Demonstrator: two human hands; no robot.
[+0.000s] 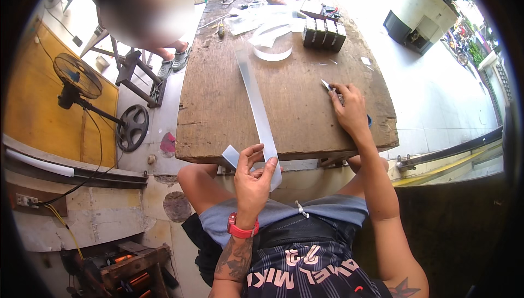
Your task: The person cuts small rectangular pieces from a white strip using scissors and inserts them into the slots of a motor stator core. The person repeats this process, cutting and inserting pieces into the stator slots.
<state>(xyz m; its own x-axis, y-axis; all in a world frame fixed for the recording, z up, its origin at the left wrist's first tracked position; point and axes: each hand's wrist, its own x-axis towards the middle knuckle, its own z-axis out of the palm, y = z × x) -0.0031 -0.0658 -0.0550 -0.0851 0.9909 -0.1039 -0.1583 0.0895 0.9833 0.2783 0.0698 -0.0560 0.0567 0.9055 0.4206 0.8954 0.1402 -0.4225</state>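
My left hand (253,182), at the near edge of the wooden table, pinches a long pale plastic strip (255,107) between thumb and fingers. The strip runs away from me across the tabletop, and a shorter pale end (231,156) sticks out to the left of that hand. On the right side of the table rests my right hand (349,107), closed around a small cutter (326,84) whose pale pointed tip faces away to the left. Its handle is mostly hidden by my fingers.
Beyond the strip lie curled white strips (273,52) and a dark block-shaped pack (325,34). Tools and cables cover the far end of the wooden table (213,107). Left of it stand a fan (76,77) and a person (136,8). A blue round thing (369,120) is beside my right wrist.
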